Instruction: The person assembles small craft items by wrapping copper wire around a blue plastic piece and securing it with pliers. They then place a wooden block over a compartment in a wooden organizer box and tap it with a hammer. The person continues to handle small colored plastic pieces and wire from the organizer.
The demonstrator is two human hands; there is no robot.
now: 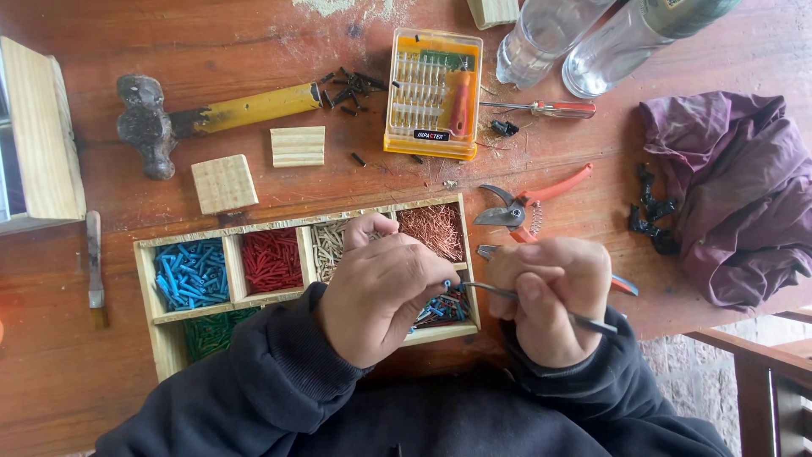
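While my eyes run from the left edge of the tabletop (68,372), I pass a wooden box (41,127) at the edge and a chisel (94,262) lying below it. Next comes a hammer (194,118) with a yellow handle, and two small wood blocks (224,183) near it. Below these sits my tray (144,279), split into compartments: blue pegs (190,272), then red pegs (271,258), green pegs (211,332) in the row nearer me, pale sticks (328,241), and copper pins (433,228) at the far right.

My left hand (381,296) hovers over the tray's right half, fingers pinched together on a tiny blue peg (447,284). Tweezers (541,306) meet that peg at their tip; my right hand (550,296) is closed around them, just beside the tray's right wall.

Farther up lies an orange bit case (433,93), black screws (348,86) scattered to its left, and a red screwdriver (550,108) to its right. Orange pruners (529,203) lie just above my right hand. Two clear bottles (592,42) stand at the top, and a purple cloth (736,195) is bunched at the right edge.
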